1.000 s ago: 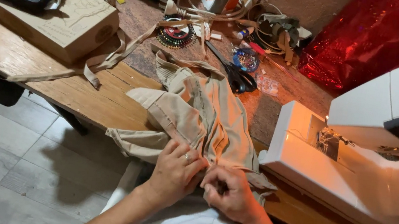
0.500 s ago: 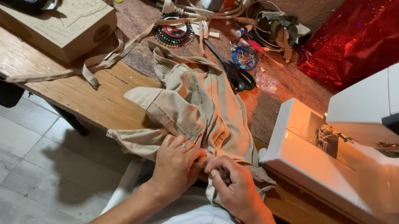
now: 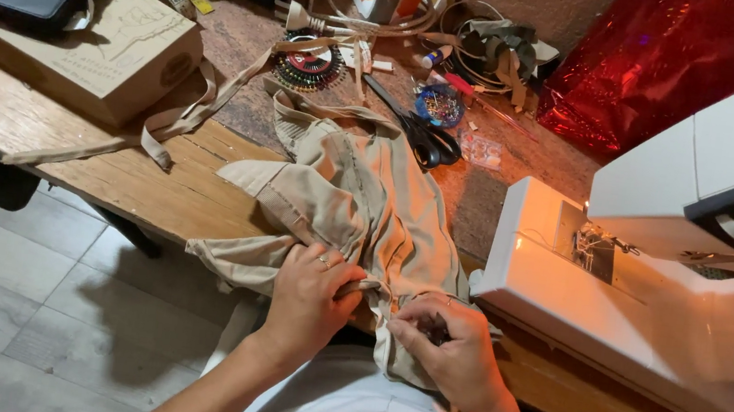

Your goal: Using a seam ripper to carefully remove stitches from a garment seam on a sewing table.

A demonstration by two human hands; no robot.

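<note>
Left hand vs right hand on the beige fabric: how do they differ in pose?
The left hand lies knuckles-up with fingers curled over a fold of the beige fabric garment; the right hand pinches the fabric's edge between fingertips. The left hand wears a ring; none shows on the right. Both grip the fabric at the wooden table's near edge.

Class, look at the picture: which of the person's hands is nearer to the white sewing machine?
Right. The right hand pinches the beige garment just below and left of the sewing machine base; the left hand grips the fabric farther left, across the garment's fold.
</note>
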